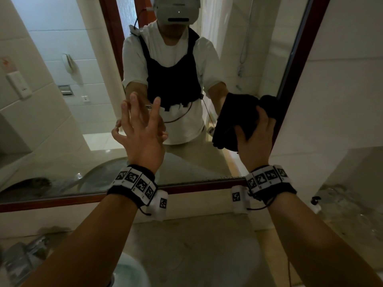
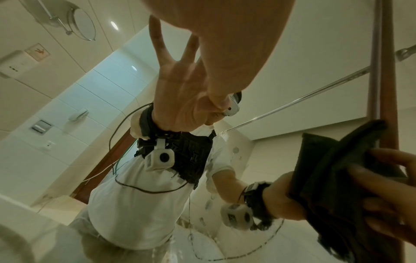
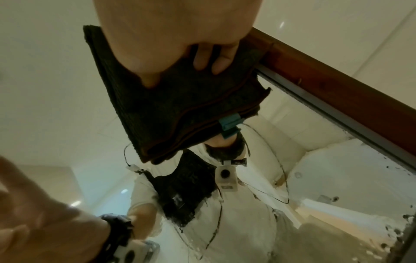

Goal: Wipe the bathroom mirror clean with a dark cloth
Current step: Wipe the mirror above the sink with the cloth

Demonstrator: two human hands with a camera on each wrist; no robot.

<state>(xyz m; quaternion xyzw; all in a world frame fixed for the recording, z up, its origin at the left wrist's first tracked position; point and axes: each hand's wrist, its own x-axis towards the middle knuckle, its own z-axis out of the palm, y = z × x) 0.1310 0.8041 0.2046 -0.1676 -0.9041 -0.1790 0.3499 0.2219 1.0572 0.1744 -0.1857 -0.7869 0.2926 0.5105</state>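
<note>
The bathroom mirror [image 1: 62, 59] has a red-brown wooden frame [image 1: 298, 79] and fills the view ahead. My right hand [image 1: 256, 133] grips a folded dark cloth [image 1: 249, 124] and holds it against the glass at the right edge, beside the frame. In the right wrist view the cloth [image 3: 180, 106] hangs in folded layers with a teal tag [image 3: 229, 122], my fingers [image 3: 209, 58] curled over it. My left hand [image 1: 141, 121] is spread open at the glass left of centre, holding nothing. Its thumb tip [image 2: 218, 101] meets its own reflection.
A pale stone counter [image 1: 196, 245] runs below the mirror, with a sink basin [image 1: 128, 272] at its near edge. Small packets [image 1: 20, 259] lie at the lower left. White tiled wall [image 1: 342, 79] stands right of the frame. Droplets spot the glass's lower corner [image 3: 394, 231].
</note>
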